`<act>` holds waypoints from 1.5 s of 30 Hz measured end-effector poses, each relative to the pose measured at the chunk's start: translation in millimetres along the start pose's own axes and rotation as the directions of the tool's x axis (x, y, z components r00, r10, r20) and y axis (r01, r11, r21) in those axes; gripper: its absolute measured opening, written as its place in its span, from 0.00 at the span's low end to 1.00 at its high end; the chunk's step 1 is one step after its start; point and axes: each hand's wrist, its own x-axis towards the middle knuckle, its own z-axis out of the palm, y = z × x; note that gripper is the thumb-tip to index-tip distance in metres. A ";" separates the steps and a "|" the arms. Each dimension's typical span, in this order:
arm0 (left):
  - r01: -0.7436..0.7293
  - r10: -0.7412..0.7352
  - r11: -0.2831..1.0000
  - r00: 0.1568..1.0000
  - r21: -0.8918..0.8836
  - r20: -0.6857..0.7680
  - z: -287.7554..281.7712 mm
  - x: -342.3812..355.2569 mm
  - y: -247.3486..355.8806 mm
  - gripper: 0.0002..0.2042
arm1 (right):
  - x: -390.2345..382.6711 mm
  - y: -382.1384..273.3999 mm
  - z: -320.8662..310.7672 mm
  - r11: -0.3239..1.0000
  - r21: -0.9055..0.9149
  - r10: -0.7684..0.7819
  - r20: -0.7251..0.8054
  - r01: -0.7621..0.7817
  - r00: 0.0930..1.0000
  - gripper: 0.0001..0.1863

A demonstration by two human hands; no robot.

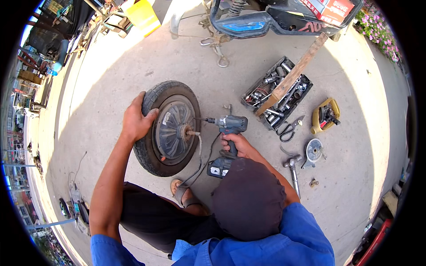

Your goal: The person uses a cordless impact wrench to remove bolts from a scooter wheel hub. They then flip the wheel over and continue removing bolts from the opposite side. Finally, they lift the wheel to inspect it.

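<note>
My left hand (140,119) grips the upper left of a wheel (171,128) with a black tire and a metal hub, holding it upright and tilted; a cable hangs from its axle. My right hand (235,144) is wrapped round the handle of a grey cordless drill (230,124) with a battery at its base. The drill's bit points at the hub's right side; I cannot tell whether it touches. My sandalled foot (186,195) is below the wheel.
A crate (308,88) of sockets and tools with a wooden handle, scissors (288,131), a cut yellow container (326,115), a round metal part (313,150) and a ratchet tool (293,173) lie at right. A scooter (239,26) stands above. Clutter (57,57) lines the far left.
</note>
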 end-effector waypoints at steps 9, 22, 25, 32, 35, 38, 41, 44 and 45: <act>0.002 -0.002 1.000 1.000 0.020 -0.007 -1.1 -3.8 -3.2 0.37 | -22.2 0.0 -2.9 0.992 0.100 -0.080 -0.008 0.080 0.997 0.13; 0.007 -0.007 1.000 1.000 0.006 0.005 0.8 -0.7 1.8 0.37 | -76.5 10.5 -107.5 0.875 0.484 0.093 -0.149 -0.009 0.985 0.13; -0.006 0.006 1.000 1.000 0.009 -0.005 0.3 -0.4 2.2 0.37 | -74.6 22.6 -129.9 0.899 0.438 0.080 -0.190 0.011 0.979 0.15; 0.003 -0.003 1.000 1.000 0.009 0.012 2.8 -0.9 -1.7 0.36 | -102.2 -54.4 -36.7 0.068 -0.796 -0.237 -0.599 -0.602 0.765 0.23; 0.012 -0.011 1.000 1.000 -0.018 0.010 -0.7 0.0 0.1 0.36 | -70.3 -58.7 -54.1 -0.244 -0.891 -0.488 -0.229 -0.383 0.843 0.21; -0.009 0.009 1.000 1.000 0.003 0.005 1.8 1.7 -1.3 0.36 | -25.5 -56.1 -44.0 -0.411 -0.874 -0.594 0.043 -0.258 0.803 0.14; 0.000 0.000 1.000 1.000 -0.008 0.020 -0.4 2.6 2.5 0.36 | 11.3 -46.6 -54.4 -0.534 -0.800 -0.490 0.027 -0.275 0.872 0.10; -0.026 0.026 1.000 1.000 0.015 0.003 2.3 1.7 -3.5 0.36 | 28.1 -37.2 -67.4 -0.545 -0.774 -0.467 -0.040 -0.323 0.883 0.09; -0.022 0.022 1.000 1.000 0.020 0.002 2.0 1.4 -3.4 0.36 | 31.3 -34.3 -72.2 -0.533 -0.776 -0.484 -0.046 -0.336 0.874 0.09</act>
